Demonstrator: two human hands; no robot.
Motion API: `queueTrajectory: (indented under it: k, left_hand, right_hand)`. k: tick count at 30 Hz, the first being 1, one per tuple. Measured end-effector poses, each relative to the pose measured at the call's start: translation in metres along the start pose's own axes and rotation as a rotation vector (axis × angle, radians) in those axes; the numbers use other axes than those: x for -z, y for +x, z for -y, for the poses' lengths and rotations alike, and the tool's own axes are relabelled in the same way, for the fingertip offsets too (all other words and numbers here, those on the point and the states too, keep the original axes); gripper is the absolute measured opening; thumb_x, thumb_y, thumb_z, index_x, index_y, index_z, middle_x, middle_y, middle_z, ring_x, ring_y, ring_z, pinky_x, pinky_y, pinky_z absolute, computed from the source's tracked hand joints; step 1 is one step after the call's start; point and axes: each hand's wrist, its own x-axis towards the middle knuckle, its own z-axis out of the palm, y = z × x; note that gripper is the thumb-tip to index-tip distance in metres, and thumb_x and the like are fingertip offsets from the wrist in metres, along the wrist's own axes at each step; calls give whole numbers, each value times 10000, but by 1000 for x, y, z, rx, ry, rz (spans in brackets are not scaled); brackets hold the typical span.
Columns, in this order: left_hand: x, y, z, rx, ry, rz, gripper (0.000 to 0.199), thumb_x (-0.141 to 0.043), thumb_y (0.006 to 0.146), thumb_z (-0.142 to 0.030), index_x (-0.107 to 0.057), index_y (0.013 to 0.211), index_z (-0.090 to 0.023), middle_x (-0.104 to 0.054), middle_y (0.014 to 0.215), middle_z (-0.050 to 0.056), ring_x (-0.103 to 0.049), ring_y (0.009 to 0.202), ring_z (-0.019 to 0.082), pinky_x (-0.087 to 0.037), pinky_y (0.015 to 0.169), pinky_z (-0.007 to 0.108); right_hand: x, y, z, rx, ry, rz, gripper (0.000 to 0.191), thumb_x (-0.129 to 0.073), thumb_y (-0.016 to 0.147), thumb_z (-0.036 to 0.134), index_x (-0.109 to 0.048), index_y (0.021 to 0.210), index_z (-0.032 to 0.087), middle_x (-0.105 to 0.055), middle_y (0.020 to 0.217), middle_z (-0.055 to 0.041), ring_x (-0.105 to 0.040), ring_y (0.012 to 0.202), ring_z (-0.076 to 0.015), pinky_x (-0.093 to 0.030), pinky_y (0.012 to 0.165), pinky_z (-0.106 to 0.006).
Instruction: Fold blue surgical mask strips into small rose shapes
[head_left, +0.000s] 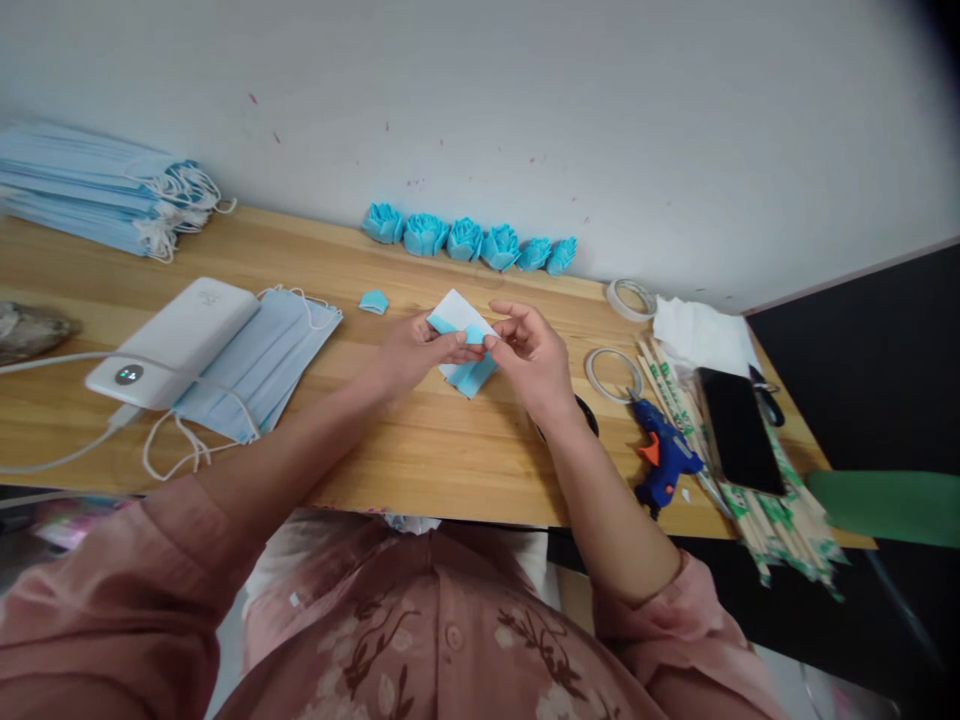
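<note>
My left hand (420,352) and my right hand (534,358) are both closed on a blue and white piece of sheet material (456,306), over the middle of the wooden table. One corner of the sheet points up, and a blue part hangs below my fingers. Thumbs and fingertips pinch its folded edge from both sides. A small folded blue piece (373,301) lies on the table to the left of my left hand. Several blue flower shapes (465,240) stand in a row along the wall behind.
On the left of the table (420,450) are a white power bank (176,340) with a cable, and blue masks (262,350). A mask stack (90,185) sits behind. Right are tape rolls (631,299), a blue glue gun (664,455), wrapped sticks (780,530) and a phone (739,430).
</note>
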Motion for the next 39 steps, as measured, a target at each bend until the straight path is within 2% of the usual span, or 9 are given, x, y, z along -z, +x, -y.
queueTrajectory:
  k: [4,9,13,18,20,23,26,32,39]
  left_hand:
    - [1,0,-4,-49,78,-71,230,-752,791,-253,-695,989,-152,-782,919,58,-722,768,164,-577,854,352]
    - [4,1,-5,-97,215,-53,368,-748,770,-225,-665,1125,-172,-767,852,31,-679,680,144,-548,757,307]
    - [2,-2,0,-135,290,1,431,-754,772,-236,-654,1191,-202,-743,800,12,-681,728,166,-529,743,294]
    - [1,-1,0,-144,259,-25,542,-758,771,-272,-609,1284,-184,-709,751,-7,-638,678,136,-502,702,270]
    - [1,0,-1,-112,225,14,518,-763,768,-338,-630,1239,-169,-719,797,3,-640,697,131,-515,724,275]
    - [1,-1,-4,-49,250,87,371,-741,782,-449,-696,999,-151,-720,835,20,-653,767,143,-535,794,296]
    - [1,-3,-7,-30,283,57,329,-688,815,-480,-690,831,-151,-698,777,20,-652,785,154,-537,822,310]
    - [1,-4,-11,-18,425,79,240,-609,847,-373,-679,761,-160,-690,743,8,-631,729,135,-518,769,281]
    - [0,-4,-10,-122,596,75,294,-544,864,-390,-594,669,-176,-584,625,-16,-523,617,113,-426,627,243]
  right_hand:
    - [0,-1,0,-24,21,51,448,-693,818,306,-601,1253,259,-675,802,30,-649,731,-151,-564,705,-333]
    - [2,-1,-2,-73,77,144,606,-735,820,445,-548,1372,280,-698,810,18,-659,730,-174,-568,675,-348]
    - [1,0,-3,-97,105,141,652,-767,794,478,-547,1379,290,-718,840,11,-655,710,-174,-575,668,-352]
    - [0,-1,-3,-66,124,111,590,-754,815,460,-561,1347,293,-709,843,14,-649,718,-168,-573,660,-333]
    - [0,-1,-1,-56,136,85,565,-749,827,461,-564,1337,302,-708,878,8,-647,747,-168,-571,676,-328]
    - [-1,-2,1,-54,186,41,551,-765,821,468,-578,1316,316,-707,937,-1,-646,795,-170,-568,707,-323]
    - [-2,-3,2,-60,207,33,529,-781,805,478,-606,1280,322,-704,966,-2,-648,835,-178,-570,744,-331]
    - [3,-2,9,-79,163,-22,389,-760,805,493,-690,1125,284,-706,963,-2,-636,834,-160,-551,749,-313]
    - [4,-1,9,-28,74,-86,217,-759,791,435,-715,872,239,-669,773,21,-576,683,-117,-492,640,-268]
